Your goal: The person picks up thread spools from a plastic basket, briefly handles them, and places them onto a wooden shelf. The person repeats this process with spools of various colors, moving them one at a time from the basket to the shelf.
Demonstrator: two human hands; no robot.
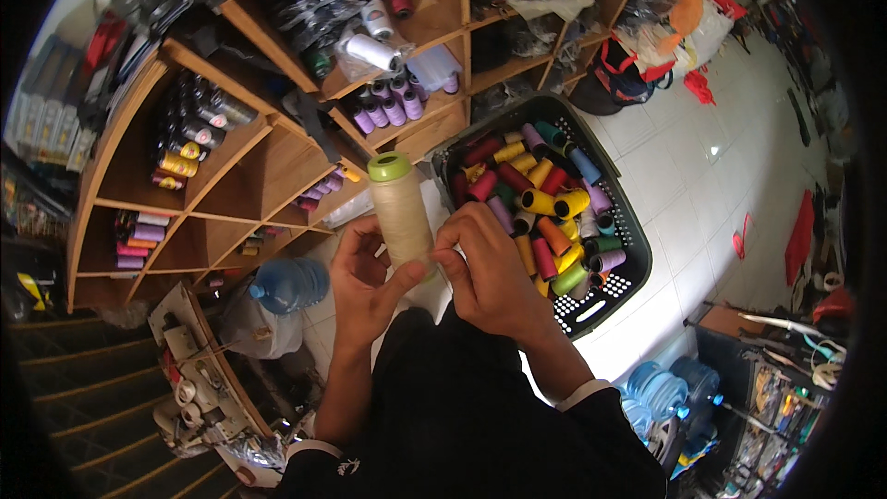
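Note:
A tall spool of cream thread (400, 217) with a light green end cap stands nearly upright in front of me. My left hand (363, 268) is closed around its lower part, thumb across the near side. My right hand (490, 268) is right beside the spool, thumb and fingertips pinched together. Whatever lies between those fingertips is too small to make out. Just beyond my right hand sits a dark green plastic basket (637, 245), filled with loose thread spools (552, 236) in yellow, red, orange, green, blue and purple.
Wooden cubby shelves (467, 28) run along the left and back, holding purple spools (393, 109) and plastic bags. A blue water jug (291, 285) stands on the floor at left, near a sewing machine (199, 397). More blue jugs (661, 393) stand at lower right.

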